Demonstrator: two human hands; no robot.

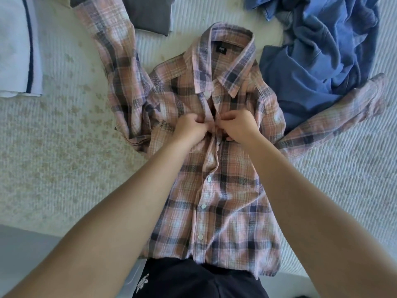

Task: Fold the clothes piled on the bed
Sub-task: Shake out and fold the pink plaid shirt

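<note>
Both hands meet at the chest of the plaid shirt (214, 190): the left hand (190, 127) pinches one edge of the button placket with curled fingers, and the right hand (238, 125) pinches the facing edge just beside it, the two almost touching, apparently working a button. The shirt lies face up on the bed (53, 136), its long axis running from the collar (227, 61) at twelve o'clock to the hem at six o'clock, nearest the person; the placket follows that line straight under the hands, so neither hand is nearer. Lower buttons look fastened, while the collar button above looks open. One sleeve (111, 57) stretches toward ten o'clock, the other sleeve (335, 117) toward three o'clock. Still unfolded, a crumpled blue garment (322, 50) lies at one o'clock, touching the shirt's shoulder. A dark grey folded item (148, 14) sits at eleven o'clock, and a white piece with a navy stripe (19, 46) at ten o'clock, well apart.
</note>
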